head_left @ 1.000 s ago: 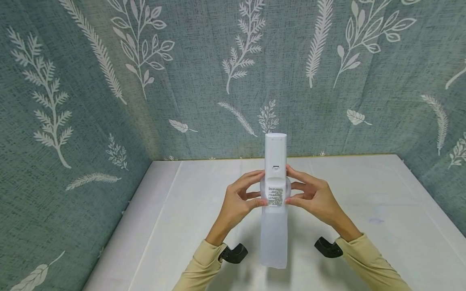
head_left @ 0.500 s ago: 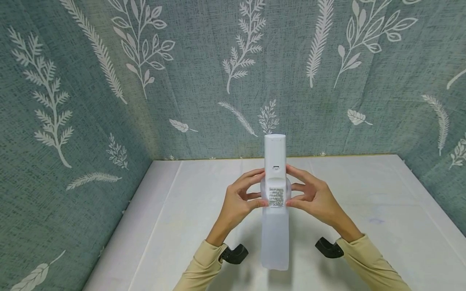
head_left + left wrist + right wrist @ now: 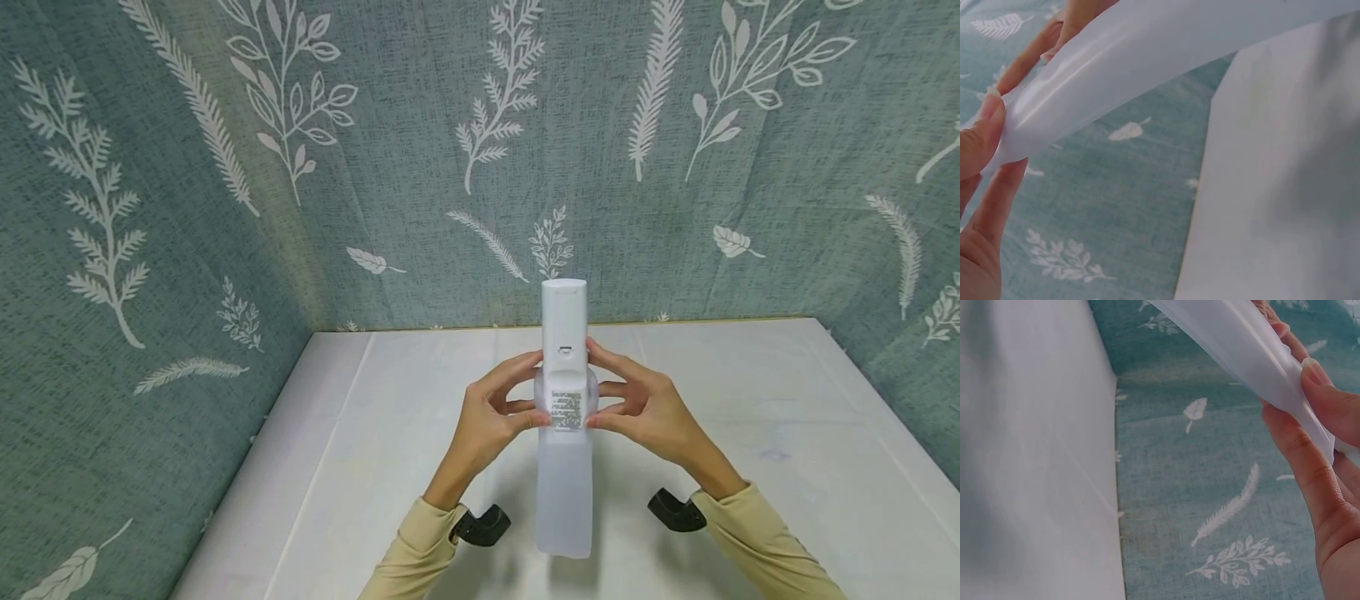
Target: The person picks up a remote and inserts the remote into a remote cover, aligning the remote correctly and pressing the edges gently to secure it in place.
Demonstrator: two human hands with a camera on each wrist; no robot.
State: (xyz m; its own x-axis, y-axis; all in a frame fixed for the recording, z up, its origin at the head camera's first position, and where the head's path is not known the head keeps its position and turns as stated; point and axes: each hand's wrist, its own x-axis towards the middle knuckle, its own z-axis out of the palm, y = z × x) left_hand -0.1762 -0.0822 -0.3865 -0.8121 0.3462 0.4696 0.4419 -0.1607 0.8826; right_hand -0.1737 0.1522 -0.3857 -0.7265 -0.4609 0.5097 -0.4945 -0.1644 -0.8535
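Slightly lower than a second ago sits the white remote (image 3: 564, 333), slid a touch deeper into the translucent sleeve (image 3: 563, 492); both hands have barely shifted.

Left hand (image 3: 491, 417) and right hand (image 3: 651, 412) pinch the sleeve's open mouth from either side, thumb and fingertips on the thin plastic, as I judge it so that the mouth stays spread and the remote can pass between them; the left wrist view shows the fingers (image 3: 985, 128) nipping the film's edge, the right wrist view the same with the thumb (image 3: 1329, 394) on top; each grip is narrow, closed on the sleeve, not on the remote; the remote stands upright between the two grips, its upper part clear above them, its labelled part within the sleeve, the empty length hanging below over the white counter (image 3: 750, 433), above it, not touching.
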